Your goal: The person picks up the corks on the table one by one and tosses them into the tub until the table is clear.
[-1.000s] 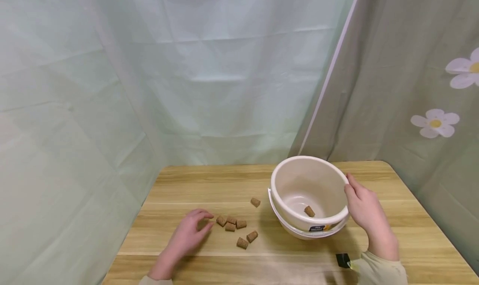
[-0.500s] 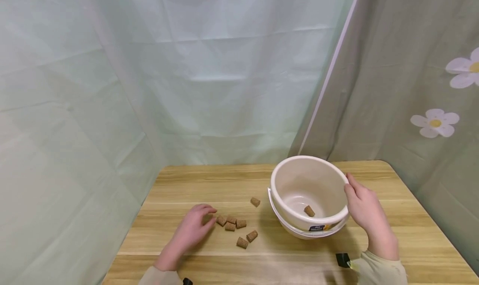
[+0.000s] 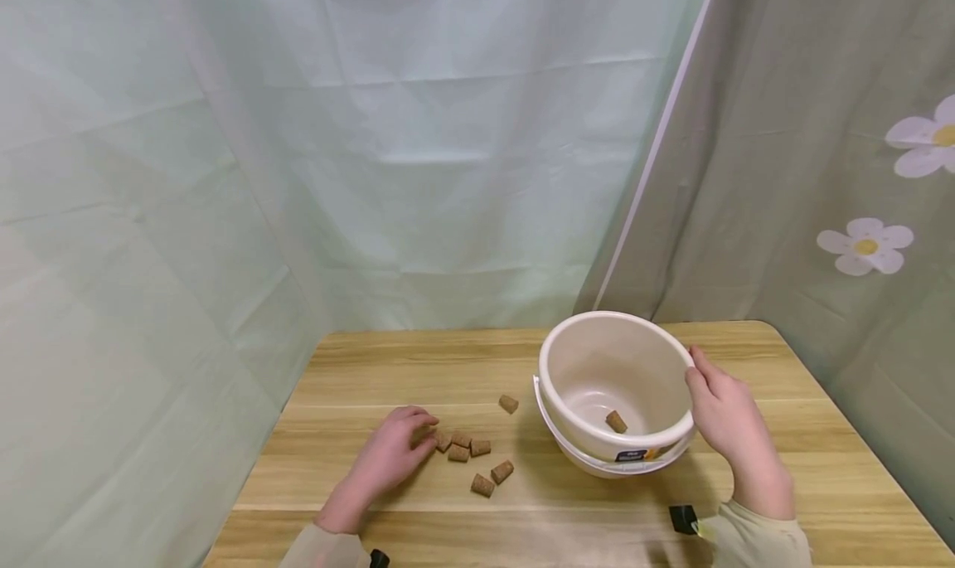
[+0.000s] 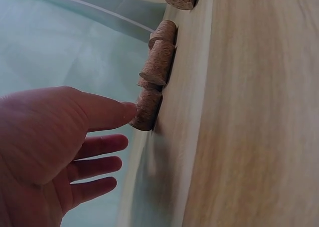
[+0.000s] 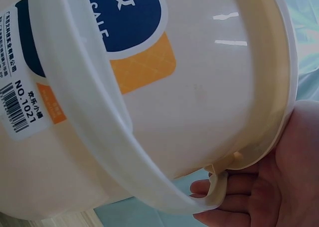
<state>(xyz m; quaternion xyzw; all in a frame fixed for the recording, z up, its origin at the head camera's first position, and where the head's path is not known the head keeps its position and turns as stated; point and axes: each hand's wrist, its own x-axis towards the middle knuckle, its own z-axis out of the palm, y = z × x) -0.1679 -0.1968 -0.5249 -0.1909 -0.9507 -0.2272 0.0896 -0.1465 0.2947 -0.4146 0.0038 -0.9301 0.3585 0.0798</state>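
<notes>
My right hand [image 3: 731,410] grips the rim of a cream plastic bucket [image 3: 597,356] at its right side. The bucket leans, with its mouth toward the left and front, and one cork [image 3: 616,421] lies inside it. In the right wrist view, fingers [image 5: 237,203] wrap behind the rim by the handle's [image 5: 107,112] hinge. On the left, my left hand [image 3: 391,452] is at the leftmost cork [image 4: 147,110] of a small cluster. Its thumb overlaps that cork in the left wrist view, and three other fingers [image 4: 97,167] stay extended, apart from it. The index finger is hidden there.
Several more corks lie on the wooden table [image 3: 373,365], between the left hand and the bucket; one cork [image 3: 509,404] sits farther back. Pale curtains [image 3: 462,178] hang behind and at the left, and a grey flowered curtain [image 3: 753,178] at the right.
My left hand has moved a little to the right, up to the leftmost cork of the cluster. The right hand and the bucket have stayed in place.
</notes>
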